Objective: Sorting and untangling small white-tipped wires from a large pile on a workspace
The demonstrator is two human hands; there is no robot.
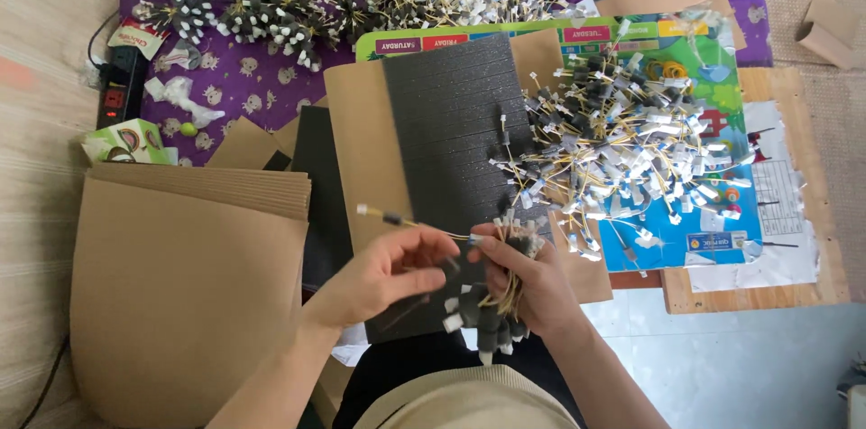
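- Left hand pinches one thin yellow wire with a small black foam sleeve and white tip between thumb and fingers, the wire slanting up to the left over the brown cardboard sheet
- Right hand is clenched round a thick bunch of the same yellow wires with black foam and white ends, the ends fanning out above and below the fist
- Both hands meet just above the person's lap, at the lower edge of the dark grey ridged foam slab lying on that cardboard
- To the right, a big loose heap of wires sprawls over a colourful printed plastic mat
- Further up, finished bundles sit on a purple patterned cloth
- At left, a stack of plain brown cardboard sheets, and a black power strip beside the cloth
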